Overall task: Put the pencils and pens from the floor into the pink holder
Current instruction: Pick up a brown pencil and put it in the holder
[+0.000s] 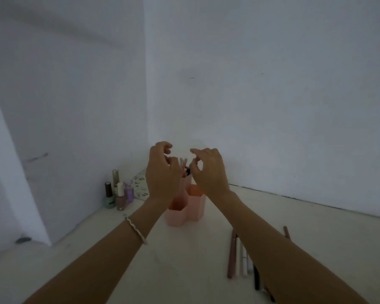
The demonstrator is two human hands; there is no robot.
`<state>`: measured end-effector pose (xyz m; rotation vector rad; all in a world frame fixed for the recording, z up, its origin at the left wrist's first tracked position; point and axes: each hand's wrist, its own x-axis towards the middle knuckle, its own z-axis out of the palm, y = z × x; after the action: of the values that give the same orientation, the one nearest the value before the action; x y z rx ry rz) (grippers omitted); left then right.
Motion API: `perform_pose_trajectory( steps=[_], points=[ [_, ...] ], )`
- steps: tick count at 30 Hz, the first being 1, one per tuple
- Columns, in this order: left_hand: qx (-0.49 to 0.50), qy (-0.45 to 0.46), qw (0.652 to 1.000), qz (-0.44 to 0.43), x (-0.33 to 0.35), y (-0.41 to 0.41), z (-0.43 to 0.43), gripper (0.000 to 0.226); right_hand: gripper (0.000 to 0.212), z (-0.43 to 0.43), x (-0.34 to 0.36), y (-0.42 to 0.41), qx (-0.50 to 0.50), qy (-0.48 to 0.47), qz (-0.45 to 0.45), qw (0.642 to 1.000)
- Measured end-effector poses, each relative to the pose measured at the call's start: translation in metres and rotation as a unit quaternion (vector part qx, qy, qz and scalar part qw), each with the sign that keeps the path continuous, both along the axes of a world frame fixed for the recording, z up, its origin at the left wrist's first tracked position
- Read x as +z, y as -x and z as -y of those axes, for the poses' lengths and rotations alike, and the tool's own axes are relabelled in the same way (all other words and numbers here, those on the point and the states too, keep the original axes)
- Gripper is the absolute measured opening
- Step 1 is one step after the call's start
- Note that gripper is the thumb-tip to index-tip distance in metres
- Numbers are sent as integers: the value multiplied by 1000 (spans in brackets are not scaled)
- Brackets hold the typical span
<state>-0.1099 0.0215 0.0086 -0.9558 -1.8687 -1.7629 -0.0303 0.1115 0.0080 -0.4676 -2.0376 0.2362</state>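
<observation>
Head view: your left hand (160, 172) and right hand (208, 170) hovered over the holder (185, 212), fingers loosely curled and part open; neither clearly held anything, though the right thumb and forefinger nearly met by the pen tops (183, 161). A few pens stood in the tall rear cell, likely just dropped or being straightened. The front cells looked empty. More pens (239, 257) lay on the floor (184, 270) under your right forearm, within reach. Polish bottles (119, 191) stood by the wall, apart.

A single head-worn view looks forward and down along outstretched forearms toward a floor corner (149, 189).
</observation>
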Motion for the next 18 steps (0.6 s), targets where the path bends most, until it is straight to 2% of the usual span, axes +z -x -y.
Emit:
perform_pose_trajectory(
  steps=[3,5,8,10,12,13,18],
  points=[
    [-65,62,994,-57,-7,-35,-12,17,32,-15,8,-28,-47,47,-79,995],
    [-132,203,967,-83,-16,-63,-25,12,28,-28,10,-48,-77,56,-80,992],
    [-192,460,866,-35,-37,-101,-42,18,25,-43,7,-78,-100,72,-64,990],
    [-207,542,814,-22,-51,-118,-48,21,23,-51,2,-95,-115,86,-51,988],
    [-210,579,788,-21,-61,-128,-51,25,22,-57,-2,-109,-125,95,-46,987],
    [-203,583,786,-18,-65,-130,-53,26,21,-59,-4,-115,-128,100,-43,986],
    [-184,562,806,10,-69,-124,-56,29,22,-61,-12,-131,-126,127,-17,984]
  ],
)
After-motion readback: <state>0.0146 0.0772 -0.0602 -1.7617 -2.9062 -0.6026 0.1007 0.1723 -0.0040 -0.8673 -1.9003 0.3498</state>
